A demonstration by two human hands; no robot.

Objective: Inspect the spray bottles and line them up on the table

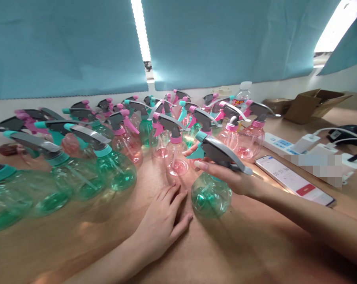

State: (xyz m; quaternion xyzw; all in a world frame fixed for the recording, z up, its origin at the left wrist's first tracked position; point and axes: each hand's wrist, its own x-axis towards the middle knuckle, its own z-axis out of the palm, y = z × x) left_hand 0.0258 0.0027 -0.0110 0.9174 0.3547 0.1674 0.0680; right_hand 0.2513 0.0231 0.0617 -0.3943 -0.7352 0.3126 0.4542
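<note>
My right hand [222, 173] is wrapped round the neck of a green spray bottle [212, 197], under its grey and teal trigger head. The bottle is near upright, close to the table; whether its base touches the wood I cannot tell. Flat on the table [172, 256] to its left lies my left hand [163, 213], fingers stretched out and holding nothing. Just beyond those fingertips stands a clear pink spray bottle [178, 159] with a pink collar. Another green spray bottle [116, 169] stands farther left.
Several more pink and green spray bottles crowd the back and left. At right lie a phone [294, 177] showing a timer and a power strip [277, 144] with plugged-in chargers. An open cardboard box [305, 106] and a clear drink bottle [244, 92] stand behind, before a blue-green curtain [226, 43].
</note>
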